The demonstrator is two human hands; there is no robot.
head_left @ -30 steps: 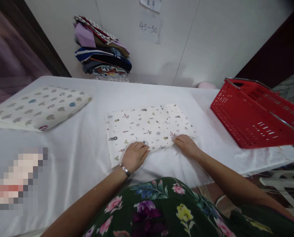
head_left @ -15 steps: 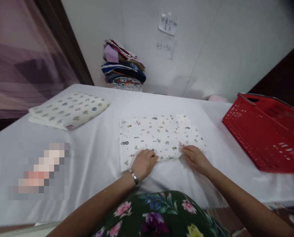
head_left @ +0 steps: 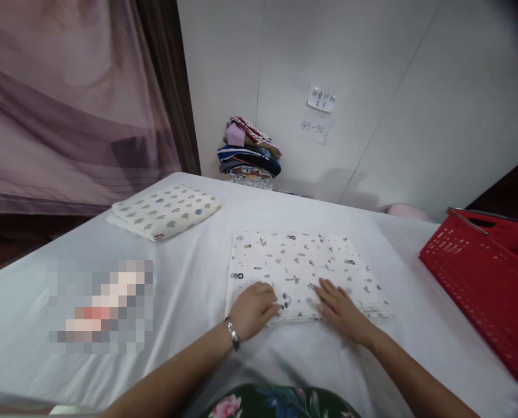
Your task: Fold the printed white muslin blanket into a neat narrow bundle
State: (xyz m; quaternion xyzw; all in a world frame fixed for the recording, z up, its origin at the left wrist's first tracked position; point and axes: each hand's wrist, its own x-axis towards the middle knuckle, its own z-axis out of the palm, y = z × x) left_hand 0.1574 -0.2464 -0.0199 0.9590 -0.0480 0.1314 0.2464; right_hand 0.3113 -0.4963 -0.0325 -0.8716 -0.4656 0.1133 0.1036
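Note:
A white folded cloth (head_left: 302, 261) with small grey and coloured prints lies flat in front of me. My left hand (head_left: 254, 309) rests on its near edge, left of the middle, fingers lying on the fabric and thumb apart. To the right, my right hand (head_left: 341, 309) is spread open with its fingertips flat on the cloth near the front edge. Neither hand lifts the cloth. Folded layers show along its front and right edges. A silver bracelet (head_left: 232, 335) circles my left wrist.
Another folded cloth (head_left: 167, 212), cream with heart-like prints, lies at the table's back left. A red basket (head_left: 481, 290) stands on the right. A stack of folded fabrics (head_left: 249, 152) sits by the wall beyond the white-covered table (head_left: 189, 302). A blurred patch covers something at left.
The view has tilted up, shifting the scene right and down. My right hand has moved from the cloth's front edge onto its top, closer to my left hand, its fingers now spread.

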